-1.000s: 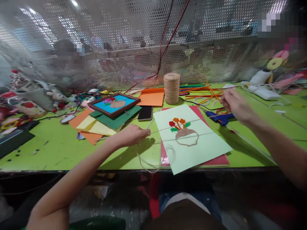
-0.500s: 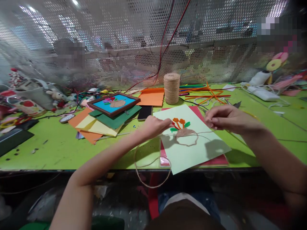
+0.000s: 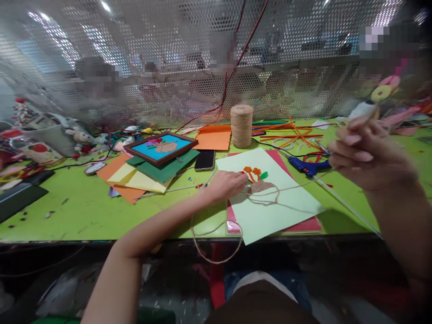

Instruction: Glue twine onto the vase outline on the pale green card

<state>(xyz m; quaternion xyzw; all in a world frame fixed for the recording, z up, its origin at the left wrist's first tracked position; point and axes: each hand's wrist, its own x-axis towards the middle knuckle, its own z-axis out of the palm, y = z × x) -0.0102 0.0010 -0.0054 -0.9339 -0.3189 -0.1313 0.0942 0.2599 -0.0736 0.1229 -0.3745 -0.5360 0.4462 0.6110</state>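
Left hand (image 3: 229, 184) and right hand (image 3: 367, 153) are well apart over the green table (image 3: 84, 207). On the left, a framed picture (image 3: 158, 146) rests on a pile of coloured papers (image 3: 141, 176), with a phone (image 3: 204, 160) just to its right. A loop of twine (image 3: 216, 262) hangs over the near edge, below the left forearm. The left hand lies across the left part of the pale green sheet (image 3: 249, 222), fingertips beside the flowers; whether they pinch anything, I cannot tell. On that sheet, a brown vase (image 3: 265, 184) is filled above and only outlined below. Farther right, past the glue gun (image 3: 307, 166), the raised right hand is blurred, its fingers curled, seemingly clamped on the strand crossing the vase. The step in hand looks like drawing out twine; the next move calls for a steady sheet and an untangled strand.
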